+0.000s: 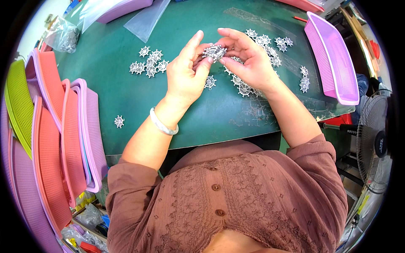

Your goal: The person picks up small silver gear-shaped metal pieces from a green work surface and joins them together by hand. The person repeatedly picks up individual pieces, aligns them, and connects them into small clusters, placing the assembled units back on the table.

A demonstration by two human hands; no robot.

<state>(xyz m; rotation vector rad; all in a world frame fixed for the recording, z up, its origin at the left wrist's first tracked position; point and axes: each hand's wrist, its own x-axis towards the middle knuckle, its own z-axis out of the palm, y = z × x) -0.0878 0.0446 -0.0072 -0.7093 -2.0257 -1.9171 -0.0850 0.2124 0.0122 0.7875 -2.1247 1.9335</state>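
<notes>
Between my two hands, above the green table (202, 122), is a small bunch of silver ship's-wheel charms (214, 53). My left hand (188, 69) grips the bunch from the left with thumb and fingers. From the right, the fingers of my right hand (249, 59) close on its other side. More silver wheel charms (151, 63) lie in a loose group left of my hands. Another pile of wheel charms (244, 89) spreads under and behind my right hand, partly hidden by it. One single wheel charm (119, 122) lies apart at the left.
Stacked pink, purple and green plastic baskets (50, 139) line the left side. A purple basket (337, 63) stands at the right edge, with a fan (375, 141) beyond it. At the back lie a clear plastic bag (146, 21) and a filled bag (63, 36).
</notes>
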